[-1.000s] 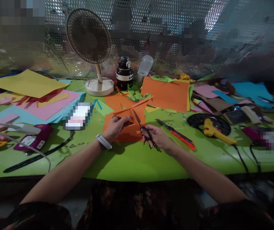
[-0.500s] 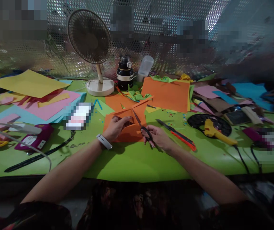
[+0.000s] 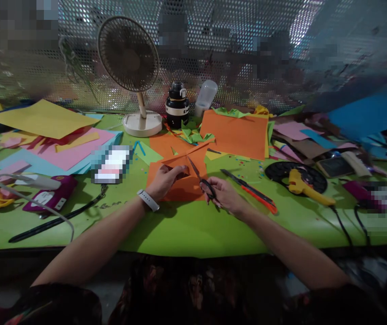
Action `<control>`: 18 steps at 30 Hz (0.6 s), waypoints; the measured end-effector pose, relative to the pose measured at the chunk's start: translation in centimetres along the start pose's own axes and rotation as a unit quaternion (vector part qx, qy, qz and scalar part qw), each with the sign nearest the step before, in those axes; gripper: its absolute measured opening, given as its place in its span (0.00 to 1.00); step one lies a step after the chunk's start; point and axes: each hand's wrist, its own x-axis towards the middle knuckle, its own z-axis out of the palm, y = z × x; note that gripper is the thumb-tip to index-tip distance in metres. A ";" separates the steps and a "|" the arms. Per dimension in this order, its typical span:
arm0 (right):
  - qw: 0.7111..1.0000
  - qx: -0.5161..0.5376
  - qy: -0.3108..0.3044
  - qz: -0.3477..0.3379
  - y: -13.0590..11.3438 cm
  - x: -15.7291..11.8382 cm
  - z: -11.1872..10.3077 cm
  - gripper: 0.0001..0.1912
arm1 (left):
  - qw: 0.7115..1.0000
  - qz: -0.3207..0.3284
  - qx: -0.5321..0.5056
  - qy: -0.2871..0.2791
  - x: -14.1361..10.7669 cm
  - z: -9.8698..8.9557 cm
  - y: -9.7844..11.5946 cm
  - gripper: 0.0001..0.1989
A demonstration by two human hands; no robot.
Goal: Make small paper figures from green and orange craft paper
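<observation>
Orange paper (image 3: 189, 190) lies on the green table in front of me, with a folded or cut strip along its far edge. My left hand (image 3: 165, 179) grips this paper, thumb stretched over it and fingers curled; part of the hold is hidden. A pair of dark-handled scissors (image 3: 196, 168) is in my right hand (image 3: 223, 194), fingers through or around the handles. The blades point up and left over the orange paper, looking nearly closed. Just right of that hand rests a red and black utility knife (image 3: 250, 190).
A yellow glue gun (image 3: 301, 185) lies on a black round tray (image 3: 270, 170) at right. Behind are a fan (image 3: 141, 123), a black bottle (image 3: 177, 118) and stacked orange sheets (image 3: 235, 135). At left lie a phone (image 3: 114, 164) and coloured paper (image 3: 46, 119).
At the far right, a blue sheet has been raised off the table. My hands, the scissors and the orange paper have hardly moved.
</observation>
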 end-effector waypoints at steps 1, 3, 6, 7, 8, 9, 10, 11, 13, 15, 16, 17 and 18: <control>1.000 0.001 0.001 -0.002 0.0 0.0 0.0 0.23 | 1.000 -0.001 0.000 0.000 0.0 0.0 0.0 0.10; 1.000 0.005 0.004 -0.010 0.1 0.0 0.0 0.23 | 1.000 -0.001 0.003 -0.001 0.0 0.0 0.0 0.10; 1.000 0.002 0.011 -0.016 0.0 0.0 0.1 0.24 | 1.000 0.001 0.013 -0.001 0.0 0.0 0.0 0.09; 1.000 0.001 0.012 -0.016 -0.1 0.0 0.1 0.24 | 1.000 0.002 0.015 0.001 0.0 0.0 0.0 0.09; 1.000 -0.001 0.013 -0.015 -0.1 -0.1 0.2 0.25 | 1.000 0.004 0.018 0.002 0.0 0.0 0.0 0.08; 1.000 0.000 0.014 -0.014 -0.2 -0.1 0.2 0.25 | 1.000 0.004 0.018 0.002 0.0 0.0 0.0 0.08; 1.000 0.001 0.014 -0.014 -0.2 -0.1 0.2 0.25 | 1.000 0.004 0.015 0.001 0.0 0.0 0.0 0.08; 1.000 0.005 0.014 -0.016 -0.2 -0.1 0.3 0.25 | 1.000 0.005 0.011 -0.002 0.0 0.0 0.0 0.08; 1.000 0.013 0.013 -0.022 -0.1 -0.1 0.3 0.24 | 1.000 0.006 -0.001 -0.010 0.0 0.0 0.0 0.08; 0.999 0.016 0.017 -0.030 0.0 -0.1 0.2 0.24 | 1.000 0.010 -0.010 -0.016 0.1 -0.1 -0.1 0.09; 0.999 0.016 0.019 -0.033 0.1 0.0 0.2 0.23 | 1.000 0.012 -0.011 -0.019 0.1 -0.1 -0.2 0.09; 0.999 0.016 0.021 -0.035 0.2 0.0 0.2 0.23 | 1.000 0.013 -0.011 -0.022 0.2 -0.2 -0.3 0.09; 0.999 0.018 0.024 -0.035 0.2 0.1 0.2 0.23 | 1.000 0.013 -0.011 -0.024 0.2 -0.3 -0.4 0.09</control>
